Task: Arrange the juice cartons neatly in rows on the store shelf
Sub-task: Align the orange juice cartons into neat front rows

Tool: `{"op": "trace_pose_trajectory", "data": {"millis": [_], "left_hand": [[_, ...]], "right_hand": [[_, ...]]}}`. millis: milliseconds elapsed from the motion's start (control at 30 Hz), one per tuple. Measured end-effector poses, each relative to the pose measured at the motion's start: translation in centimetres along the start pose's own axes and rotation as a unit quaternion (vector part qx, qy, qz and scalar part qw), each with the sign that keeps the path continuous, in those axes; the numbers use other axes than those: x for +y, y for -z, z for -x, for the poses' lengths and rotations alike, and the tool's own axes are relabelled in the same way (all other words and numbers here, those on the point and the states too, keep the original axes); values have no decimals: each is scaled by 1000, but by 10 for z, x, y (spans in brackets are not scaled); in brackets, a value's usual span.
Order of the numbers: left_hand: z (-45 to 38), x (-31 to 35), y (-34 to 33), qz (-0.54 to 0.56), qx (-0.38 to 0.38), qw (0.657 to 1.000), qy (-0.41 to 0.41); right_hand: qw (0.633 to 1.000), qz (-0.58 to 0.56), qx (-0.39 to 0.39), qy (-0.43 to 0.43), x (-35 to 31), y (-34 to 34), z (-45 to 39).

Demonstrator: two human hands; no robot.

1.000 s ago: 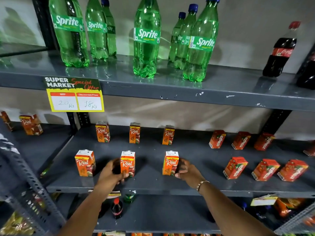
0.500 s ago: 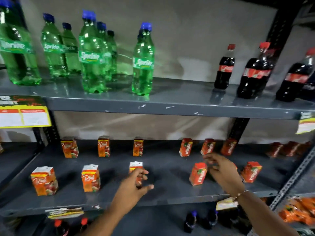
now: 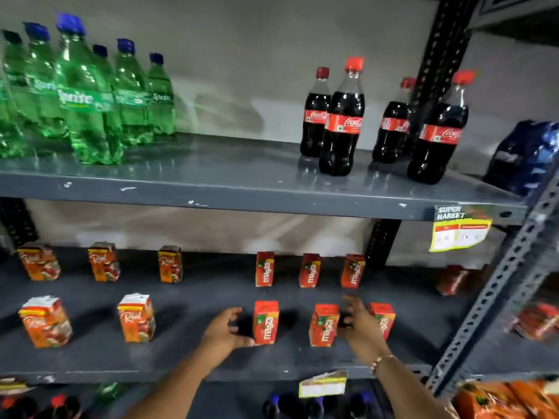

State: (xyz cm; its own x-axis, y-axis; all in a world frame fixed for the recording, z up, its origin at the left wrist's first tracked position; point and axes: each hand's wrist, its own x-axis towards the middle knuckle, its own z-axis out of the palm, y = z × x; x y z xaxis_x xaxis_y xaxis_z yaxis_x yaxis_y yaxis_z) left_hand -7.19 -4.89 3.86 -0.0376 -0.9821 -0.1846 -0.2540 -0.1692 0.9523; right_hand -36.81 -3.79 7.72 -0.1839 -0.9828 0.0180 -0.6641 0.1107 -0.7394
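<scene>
6 red Maaza cartons stand upright on the middle shelf [image 3: 187, 362] in 2 rows of 3. The front row holds a left carton [image 3: 266, 322], a middle carton [image 3: 323, 325] and a right carton [image 3: 383, 319]; the back row [image 3: 309, 270] stands behind them, near the wall. The left hand [image 3: 224, 334] sits just left of the left carton, fingers [image 3: 233, 313] spread and curled, thumb tip touching or almost touching the carton's base. The right hand [image 3: 360, 320] reaches between the middle and right cartons, fingers spread, partly covering the right carton; blur hides whether it grips anything. A bracelet [image 3: 381, 360] circles the right wrist. Further left on the same shelf stand 5 orange Real cartons [image 3: 136, 319], 3 at the back and 2 at the front. On the shelf above, green Sprite bottles [image 3: 87, 98] cluster at left and 4 Coca-Cola bottles [image 3: 343, 122] stand at right. A yellow price tag [image 3: 458, 229] hangs from that shelf's front edge.
</scene>
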Motion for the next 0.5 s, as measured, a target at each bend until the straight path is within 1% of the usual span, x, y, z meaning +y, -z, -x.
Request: {"op": "trace_pose_trajectory", "data": {"millis": [133, 167, 267, 367, 500], "left_hand": [[-2, 6, -12, -23, -12, 1000, -8], [-2, 8, -16, -29, -20, 999, -16], [-5, 8, -21, -46, -6, 999, -20], [-8, 8, -24, -63, 9, 998, -21], [-8, 13, -28, -57, 11, 998, -23]], "right_hand": [[998, -2, -56, -22, 4, -10, -9], [997, -26, -69, -24, 8, -13, -12], [994, -57, -91, -28, 9, -14, -14], [993, -50, -101, -16, 13, -18, -16], [991, -65, -115, -13, 21, -20, -19]]}}
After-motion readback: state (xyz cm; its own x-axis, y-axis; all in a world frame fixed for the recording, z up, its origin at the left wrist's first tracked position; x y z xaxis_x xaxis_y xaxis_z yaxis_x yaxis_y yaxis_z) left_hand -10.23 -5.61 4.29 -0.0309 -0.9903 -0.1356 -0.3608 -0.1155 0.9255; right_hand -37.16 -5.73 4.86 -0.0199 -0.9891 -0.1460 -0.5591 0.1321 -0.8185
